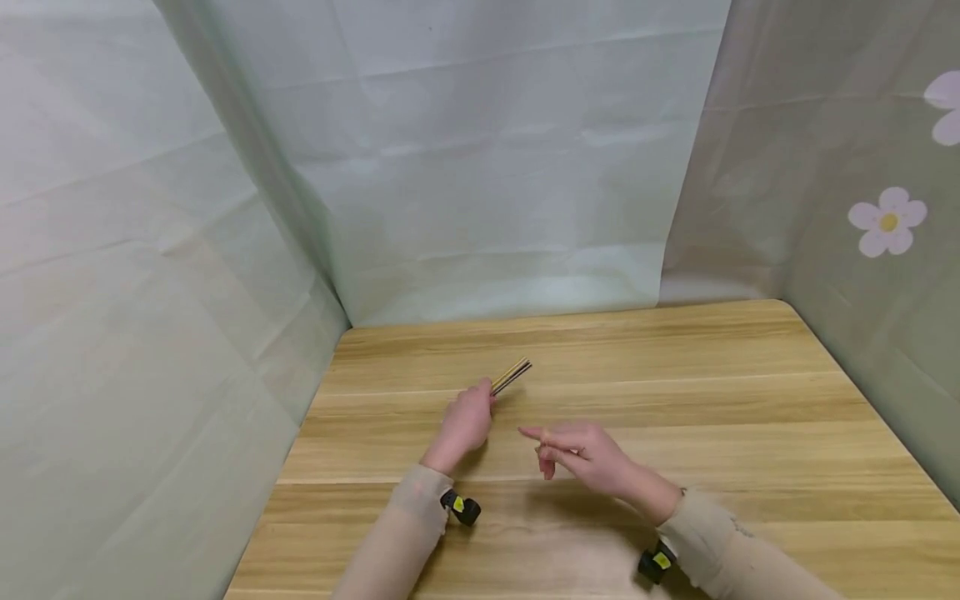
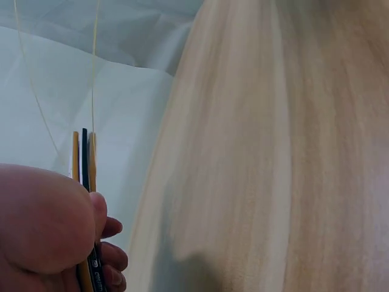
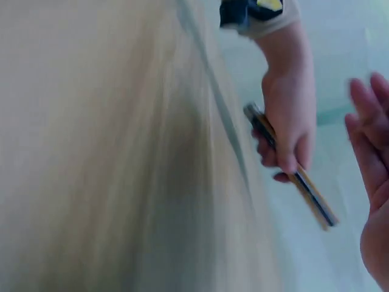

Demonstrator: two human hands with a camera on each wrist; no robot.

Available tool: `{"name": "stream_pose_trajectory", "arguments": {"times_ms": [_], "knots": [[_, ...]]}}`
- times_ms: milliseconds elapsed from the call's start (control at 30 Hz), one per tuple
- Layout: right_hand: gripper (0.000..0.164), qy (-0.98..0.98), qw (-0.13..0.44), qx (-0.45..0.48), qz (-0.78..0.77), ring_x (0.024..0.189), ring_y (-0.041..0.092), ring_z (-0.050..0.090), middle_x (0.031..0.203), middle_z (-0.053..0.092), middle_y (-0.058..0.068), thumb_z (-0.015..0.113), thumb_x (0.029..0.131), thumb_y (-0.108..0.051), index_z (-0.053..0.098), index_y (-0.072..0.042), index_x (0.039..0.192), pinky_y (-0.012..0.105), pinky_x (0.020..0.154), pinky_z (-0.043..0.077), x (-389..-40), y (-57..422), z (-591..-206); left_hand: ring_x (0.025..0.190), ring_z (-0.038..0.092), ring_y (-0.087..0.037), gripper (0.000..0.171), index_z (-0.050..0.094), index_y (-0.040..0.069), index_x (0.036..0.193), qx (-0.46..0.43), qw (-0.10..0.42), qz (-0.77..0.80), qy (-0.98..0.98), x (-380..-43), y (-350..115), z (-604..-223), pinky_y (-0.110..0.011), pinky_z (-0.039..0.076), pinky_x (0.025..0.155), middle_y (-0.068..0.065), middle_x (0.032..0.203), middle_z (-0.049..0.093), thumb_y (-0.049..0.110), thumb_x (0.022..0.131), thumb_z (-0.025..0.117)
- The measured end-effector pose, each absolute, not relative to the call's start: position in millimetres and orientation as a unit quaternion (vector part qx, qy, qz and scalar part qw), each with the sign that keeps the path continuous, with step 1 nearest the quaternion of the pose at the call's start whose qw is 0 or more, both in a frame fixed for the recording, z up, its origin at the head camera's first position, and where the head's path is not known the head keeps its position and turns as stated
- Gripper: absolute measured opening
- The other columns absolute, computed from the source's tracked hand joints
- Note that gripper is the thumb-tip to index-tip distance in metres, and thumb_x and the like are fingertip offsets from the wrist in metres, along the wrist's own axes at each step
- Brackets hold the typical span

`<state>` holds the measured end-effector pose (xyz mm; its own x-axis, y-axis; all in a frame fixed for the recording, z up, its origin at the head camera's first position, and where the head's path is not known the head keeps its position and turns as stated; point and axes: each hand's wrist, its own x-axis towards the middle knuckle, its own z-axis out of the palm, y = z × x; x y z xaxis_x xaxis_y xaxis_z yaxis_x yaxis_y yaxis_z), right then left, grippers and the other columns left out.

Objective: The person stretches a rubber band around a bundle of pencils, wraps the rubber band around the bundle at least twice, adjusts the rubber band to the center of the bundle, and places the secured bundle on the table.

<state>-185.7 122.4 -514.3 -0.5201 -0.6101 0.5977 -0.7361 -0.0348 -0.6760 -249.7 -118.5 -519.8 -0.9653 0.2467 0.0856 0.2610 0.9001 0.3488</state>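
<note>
Fingers [image 2: 114, 255] of our left hand [image 1: 467, 417] are curled closely round a slim bundle of yellow and black pencils [image 2: 85, 158], while those of our right hand [image 1: 588, 457] are loosely spread, the index stretched towards the left hand and well apart from the bundle; we see nothing firmly gripped there. White lettering runs along a black barrel in the left wrist view, too small for us to read with certainty. Two thin yellowish strands [image 2: 93, 67] rise beside the pencil ends to the top of that view; we cannot tell what they belong to. We have the bundle over the far half of the desk [image 1: 675, 350], left of its middle, its ends slanting towards the far edge and to the right. Between those ends and the far edge lies a strip of wood, and the wider span for moving runs from our right hand to the right edge. Pale cloth [image 1: 487, 167] hangs behind the far edge; another sheet [image 1: 150, 208] borders the left edge, and one with white flowers [image 1: 888, 222] borders the right.
</note>
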Motion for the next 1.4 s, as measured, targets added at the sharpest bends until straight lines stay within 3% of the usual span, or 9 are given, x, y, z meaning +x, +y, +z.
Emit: {"name": "stream_pose_trajectory", "arguments": {"times_ms": [133,267,367,533,767,967,1033,1233,1400], "knots": [[0.052,-0.642,-0.077,0.294,0.704,0.066,0.014,0.067,0.102,0.072,0.015,0.044,0.116,-0.010,0.034,-0.010,0.168,0.039,0.084,0.062,-181,113,-514,0.072,0.059,-0.029,0.013,0.053,0.006,0.101,-0.125,0.044,-0.222,-0.966,-251,-117,-517,-0.049,0.050,0.061,-0.007,0.079,0.056,0.012,0.111,0.056],[0.061,-0.573,-0.144,0.144,0.794,0.066,0.009,0.058,0.131,0.067,0.016,0.038,0.119,-0.031,0.014,-0.018,0.173,0.040,0.095,0.059,-185,103,-514,0.074,0.061,-0.031,0.012,0.053,0.005,0.101,-0.123,0.091,-0.240,-0.959,-250,-114,-516,-0.050,0.052,0.062,-0.008,0.080,0.057,0.011,0.110,0.059],[0.063,-0.499,-0.174,0.059,0.847,0.069,0.004,0.062,0.137,0.066,0.009,0.038,0.118,-0.035,0.016,-0.013,0.172,0.028,0.090,0.059,-192,99,-512,0.077,0.064,-0.033,0.012,0.055,0.006,0.099,-0.132,0.129,-0.249,-0.951,-248,-110,-516,-0.051,0.053,0.065,-0.008,0.082,0.059,0.010,0.107,0.063],[0.063,-0.421,-0.196,-0.020,0.885,0.071,-0.001,0.064,0.128,0.069,0.001,0.040,0.116,-0.037,0.027,-0.002,0.167,0.012,0.073,0.055,-204,100,-508,0.088,0.065,-0.034,0.009,0.059,0.006,0.104,-0.183,0.170,-0.229,-0.941,-247,-105,-518,-0.052,0.053,0.077,-0.009,0.093,0.065,0.010,0.104,0.067],[0.068,-0.478,-0.196,-0.022,0.856,0.067,-0.002,0.056,0.117,0.068,-0.001,0.050,0.112,-0.045,0.040,0.004,0.158,0.009,0.064,0.050,-211,112,-509,0.103,0.065,-0.034,0.017,0.061,0.006,0.120,-0.231,0.139,-0.210,-0.940,-240,-103,-519,-0.052,0.052,0.085,-0.012,0.111,0.069,0.013,0.105,0.065],[0.055,-0.579,-0.158,0.021,0.800,0.054,0.001,0.050,0.102,0.067,0.003,0.061,0.111,-0.030,0.047,0.004,0.152,0.018,0.063,0.054,-213,123,-510,0.108,0.062,-0.028,0.016,0.062,0.011,0.121,-0.276,0.123,-0.154,-0.941,-232,-102,-518,-0.045,0.048,0.087,-0.008,0.110,0.067,0.018,0.107,0.064],[0.057,-0.622,-0.138,0.051,0.769,0.052,0.004,0.049,0.098,0.067,0.007,0.066,0.109,-0.024,0.047,0.002,0.155,0.024,0.063,0.058,-213,126,-510,0.104,0.060,-0.026,0.014,0.063,0.012,0.119,-0.288,0.123,-0.129,-0.941,-230,-102,-516,-0.042,0.047,0.085,-0.005,0.105,0.065,0.019,0.107,0.064],[0.053,-0.751,-0.057,0.086,0.653,0.052,0.017,0.058,0.089,0.061,0.010,0.084,0.096,-0.025,0.065,-0.009,0.142,0.039,0.057,0.061,-213,133,-511,0.094,0.054,-0.021,0.013,0.060,0.014,0.117,-0.305,0.137,-0.072,-0.940,-226,-104,-515,-0.037,0.041,0.079,-0.001,0.098,0.058,0.024,0.108,0.062],[0.055,-0.787,-0.051,0.099,0.607,0.052,0.025,0.064,0.091,0.066,0.011,0.090,0.090,-0.029,0.068,-0.016,0.139,0.043,0.054,0.059,-210,133,-512,0.094,0.052,-0.020,0.012,0.059,0.016,0.116,-0.317,0.140,-0.042,-0.937,-224,-104,-513,-0.038,0.042,0.083,0.000,0.098,0.057,0.024,0.107,0.062]]}}
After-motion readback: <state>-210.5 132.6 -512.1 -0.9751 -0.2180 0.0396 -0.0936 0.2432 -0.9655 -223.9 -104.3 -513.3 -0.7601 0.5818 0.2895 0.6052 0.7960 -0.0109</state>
